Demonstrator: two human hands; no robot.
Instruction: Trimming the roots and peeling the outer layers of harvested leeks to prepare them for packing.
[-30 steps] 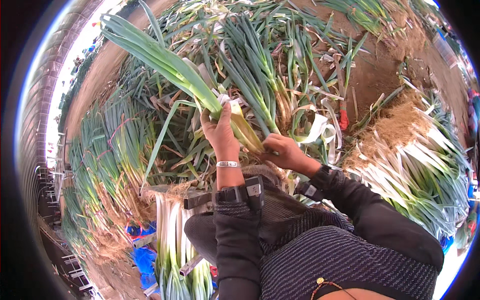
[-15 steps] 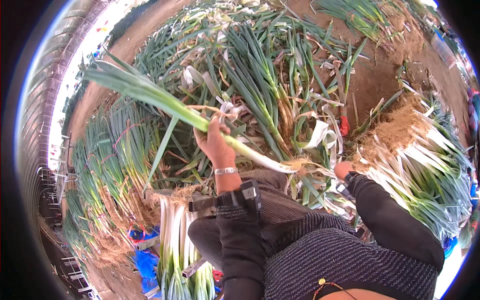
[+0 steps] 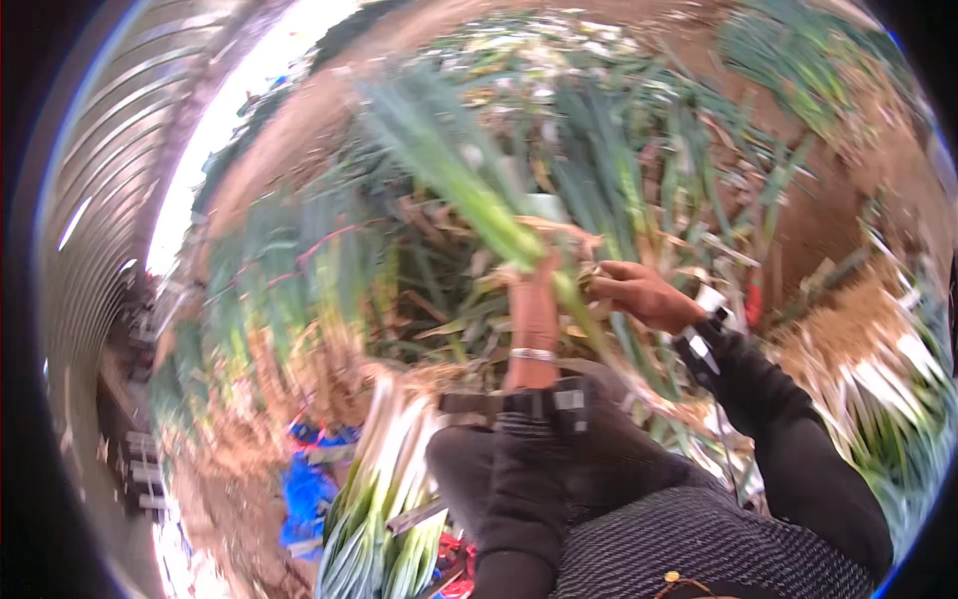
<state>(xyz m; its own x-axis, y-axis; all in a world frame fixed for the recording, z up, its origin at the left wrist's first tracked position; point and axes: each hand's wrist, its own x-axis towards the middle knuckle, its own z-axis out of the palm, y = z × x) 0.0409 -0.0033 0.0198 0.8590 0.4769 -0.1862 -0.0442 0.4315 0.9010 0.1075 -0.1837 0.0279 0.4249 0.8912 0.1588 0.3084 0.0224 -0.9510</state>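
Observation:
A large green onion (image 3: pixel 454 185) slants across the middle of the head view, its leaves up and to the left. My left hand (image 3: pixel 535 304) is closed round its stalk. The pale root end runs down to the right, blurred, over my lap. Just right of the stalk, my right hand (image 3: pixel 647 298) has its fingers pinched together, close to or touching it. What sits between those fingertips is too blurred to tell. A dry, brownish leaf strip (image 3: pixel 564 232) hangs off the stalk above both hands.
Untrimmed green onions (image 3: pixel 599 165) and peeled leaves cover the ground ahead. Tied bundles (image 3: pixel 289 270) stand at the left. Cleaned white-stalked onions (image 3: pixel 384 439) lie by my left knee, and another pile (image 3: pixel 888 389) lies at the right. Blue plastic (image 3: pixel 307 494) lies at lower left.
My right hand has come up from low by the root end to beside the stalk near my left hand. The onion is tilted more steeply. The whole view has shifted.

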